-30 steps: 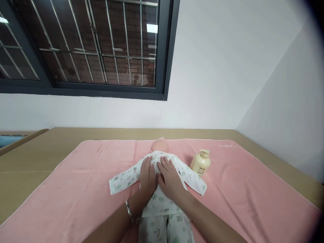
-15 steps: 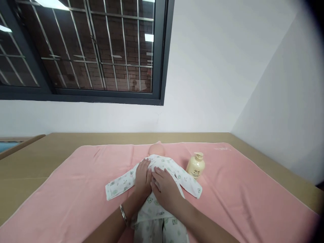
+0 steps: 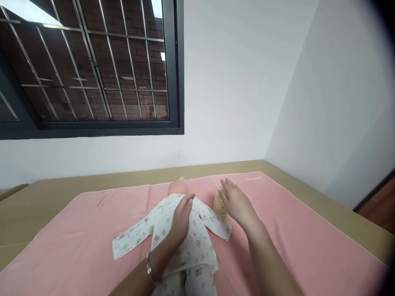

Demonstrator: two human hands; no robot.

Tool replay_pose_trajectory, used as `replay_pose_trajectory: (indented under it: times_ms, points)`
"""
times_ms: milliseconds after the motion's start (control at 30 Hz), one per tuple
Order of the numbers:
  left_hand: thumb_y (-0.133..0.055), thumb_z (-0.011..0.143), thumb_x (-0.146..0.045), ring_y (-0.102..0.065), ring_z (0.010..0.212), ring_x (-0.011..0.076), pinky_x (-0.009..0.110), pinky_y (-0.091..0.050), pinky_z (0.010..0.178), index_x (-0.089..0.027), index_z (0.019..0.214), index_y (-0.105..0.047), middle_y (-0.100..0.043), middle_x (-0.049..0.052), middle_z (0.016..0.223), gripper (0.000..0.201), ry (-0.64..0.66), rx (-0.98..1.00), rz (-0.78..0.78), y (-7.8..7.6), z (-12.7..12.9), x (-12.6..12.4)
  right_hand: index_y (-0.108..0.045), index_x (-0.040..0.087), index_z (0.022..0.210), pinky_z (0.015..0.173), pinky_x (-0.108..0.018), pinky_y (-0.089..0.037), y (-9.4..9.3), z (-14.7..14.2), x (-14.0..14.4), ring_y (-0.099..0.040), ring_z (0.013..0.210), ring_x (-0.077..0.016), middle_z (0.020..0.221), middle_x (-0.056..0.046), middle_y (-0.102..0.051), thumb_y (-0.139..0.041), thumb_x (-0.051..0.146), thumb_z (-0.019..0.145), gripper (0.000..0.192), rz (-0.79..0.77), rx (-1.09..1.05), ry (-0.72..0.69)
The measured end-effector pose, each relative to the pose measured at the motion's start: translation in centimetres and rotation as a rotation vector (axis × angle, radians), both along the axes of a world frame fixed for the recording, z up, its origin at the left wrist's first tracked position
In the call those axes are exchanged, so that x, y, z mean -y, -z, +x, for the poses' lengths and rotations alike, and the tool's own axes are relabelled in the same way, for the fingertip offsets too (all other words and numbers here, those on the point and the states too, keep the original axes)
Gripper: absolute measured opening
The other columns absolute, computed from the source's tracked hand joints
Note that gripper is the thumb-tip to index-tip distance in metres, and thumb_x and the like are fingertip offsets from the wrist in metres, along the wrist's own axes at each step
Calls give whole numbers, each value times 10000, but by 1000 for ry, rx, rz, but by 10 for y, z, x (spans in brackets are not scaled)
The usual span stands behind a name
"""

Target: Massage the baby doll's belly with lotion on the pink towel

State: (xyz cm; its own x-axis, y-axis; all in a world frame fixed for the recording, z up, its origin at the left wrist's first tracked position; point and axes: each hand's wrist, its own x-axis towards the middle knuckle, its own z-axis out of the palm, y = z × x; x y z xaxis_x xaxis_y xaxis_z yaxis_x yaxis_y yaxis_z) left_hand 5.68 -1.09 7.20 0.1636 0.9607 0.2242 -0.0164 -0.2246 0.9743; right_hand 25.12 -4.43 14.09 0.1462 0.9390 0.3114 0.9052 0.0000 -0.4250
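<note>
— Lying face-up on the pink towel (image 3: 293, 238), near the middle: a baby doll (image 3: 179, 230) in a white printed suit, bare head (image 3: 178, 188) toward the far wall, sleeves spread to either side.

— And the hands?

— Left hand (image 3: 182, 218) flat on the doll's chest, fingers loose and slightly curled, gripping nothing; a bracelet (image 3: 149, 268) at the wrist. Right hand (image 3: 236, 202) spread open, fingers extended, right at the cream bottle (image 3: 219, 205) standing upright just beside the doll's sleeve (touching or just short of it, cannot tell; certainly not wrapped around it).

— Much of the bottle showing?

— Only a sliver, left of the palm. Pump top hidden behind the fingers.

— Edges?

— Towel laid over a tan table (image 3: 61, 193), a bare tan margin left along the far side and down the right edge. Far towel hem close behind the doll's head. Right table edge well apart from the hands, dropping off toward a dark floor at the corner of the view.

— Room to move?

— Broad bare stretch of towel to the right of the bottle, another to the left of the spread sleeve. White walls meeting in a corner beyond, a barred window (image 3: 86, 65) up on the left.

— Anything readable?

— Pale stitched lettering (image 3: 254, 178) near the towel's far right corner, too small to read. Dark mark on the bottle's label, also illegible.
</note>
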Motion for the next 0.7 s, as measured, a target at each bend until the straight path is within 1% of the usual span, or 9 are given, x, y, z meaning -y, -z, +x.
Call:
replay_pose_trajectory:
  times_ms: [67,100,167,267,367,433,500,600,700]
  points:
    - [-385,941,-507,-485,1325,253,413,-333,1150,-162,1299,-546,-524,148,1413,523,236,312,-306,-16,23,-12,-440,40,1433,1121,-456,-343,11,2,-11,-315,1426,-312,1512,-216,-363,-324,92,934,515,14,79,2]
    - [-345,939,-554,-481,1331,249,397,-350,1137,-138,1351,-495,-488,167,1442,604,337,423,-462,-23,33,-20,-441,35,1431,1119,-449,-344,17,0,-16,-315,1426,-307,1509,-217,-366,-334,35,895,546,27,116,-4]
    - [-298,932,-595,-465,1344,238,362,-394,1098,-91,1427,-385,-433,197,1478,712,430,585,-652,-33,51,-35,-467,14,1405,1116,-446,-344,28,-6,-23,-341,1413,-312,1479,-228,-407,-380,-7,839,573,49,182,-5]
    - [-261,942,-579,-466,1338,225,326,-445,1034,-39,1463,-289,-409,217,1483,751,447,728,-737,-37,68,-49,-527,-12,1344,1093,-440,-359,35,-15,-27,-431,1353,-331,1397,-250,-503,-415,13,842,515,39,276,33]
    - [-229,949,-583,-488,1312,230,328,-454,1011,-36,1455,-302,-420,206,1475,748,522,797,-761,-32,73,-51,-579,0,1289,1081,-422,-359,31,-21,-24,-491,1299,-322,1329,-240,-568,-405,14,855,468,21,382,34]
    - [-213,948,-595,-503,1295,245,358,-450,1009,-53,1450,-318,-443,196,1460,746,586,819,-785,-29,68,-46,-632,35,1222,1060,-410,-372,27,-24,-22,-532,1251,-312,1261,-220,-620,-411,20,861,423,32,440,29]
    - [-239,943,-598,-517,1277,266,397,-445,1004,-74,1450,-325,-469,195,1439,734,613,832,-823,-27,58,-38,-679,72,1121,1020,-408,-393,23,-26,-21,-593,1160,-303,1157,-201,-671,-404,44,887,362,51,466,62]
    - [-321,920,-607,-526,1264,291,420,-434,1002,-85,1442,-338,-482,208,1427,737,602,851,-890,-25,33,-25,-698,96,991,1001,-431,-385,22,-30,-24,-659,1014,-288,1002,-182,-711,-358,96,948,342,80,466,133]
    - [-345,908,-610,-529,1268,305,425,-415,1023,-96,1438,-348,-477,212,1433,738,553,860,-929,-19,1,-15,-689,106,934,1021,-454,-346,23,-35,-29,-682,942,-281,918,-168,-721,-331,137,981,362,109,476,165]
